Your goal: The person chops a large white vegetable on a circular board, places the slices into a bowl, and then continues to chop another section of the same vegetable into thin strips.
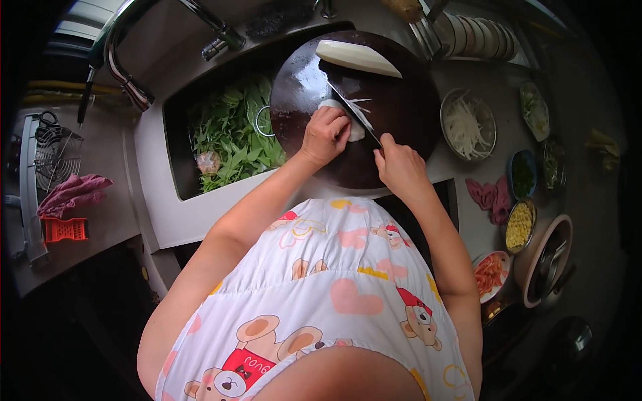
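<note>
A round dark cutting board (409, 113) lies across the right part of the sink. My right hand (401, 168) grips a kitchen knife (351, 109), its handle mostly hidden by the fingers. The blade stands edge-on against a white piece of root vegetable (357, 132). With bent fingers, my left hand (327, 131) holds that piece down just left of the blade and hides much of it. Thin white shreds (360, 104) lie right of the knife. Towards the board's far edge rests a long, peeled piece of white root vegetable (357, 57), apart from both hands.
Leafy greens (238, 135) fill the sink under a faucet (138, 95). On the right counter stand a bowl of white shreds (467, 125), a plate of reddish strips (492, 275), a bowl of yellow bits (519, 226) and a pink cloth (491, 195). An orange grater (65, 229) lies left.
</note>
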A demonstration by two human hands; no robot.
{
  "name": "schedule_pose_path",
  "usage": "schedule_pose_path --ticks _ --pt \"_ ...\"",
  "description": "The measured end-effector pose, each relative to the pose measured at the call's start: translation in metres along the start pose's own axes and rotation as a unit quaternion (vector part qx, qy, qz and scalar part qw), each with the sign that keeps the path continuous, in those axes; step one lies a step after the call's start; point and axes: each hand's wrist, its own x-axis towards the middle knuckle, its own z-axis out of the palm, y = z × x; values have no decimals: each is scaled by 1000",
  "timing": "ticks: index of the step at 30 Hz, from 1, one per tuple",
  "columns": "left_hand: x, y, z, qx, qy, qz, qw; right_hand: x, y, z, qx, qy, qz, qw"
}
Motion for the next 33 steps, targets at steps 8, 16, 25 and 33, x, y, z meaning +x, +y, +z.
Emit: schedule_pose_path --ticks 8,16,25,33 --pt "3 2 -2 8 -3 9 1000 -17 -10 -8 -25 -43 12 999" --pt "-2 -1 1 1 4 6 1000 -3 -4 -4 -1 -10 2 1000" --pt "1 0 -3 4 2 4 1000 -5 -12 5 -22 -37 7 999" --pt "-1 1 0 12 7 -1 1000 -4 5 -4 26 2 11 1000"
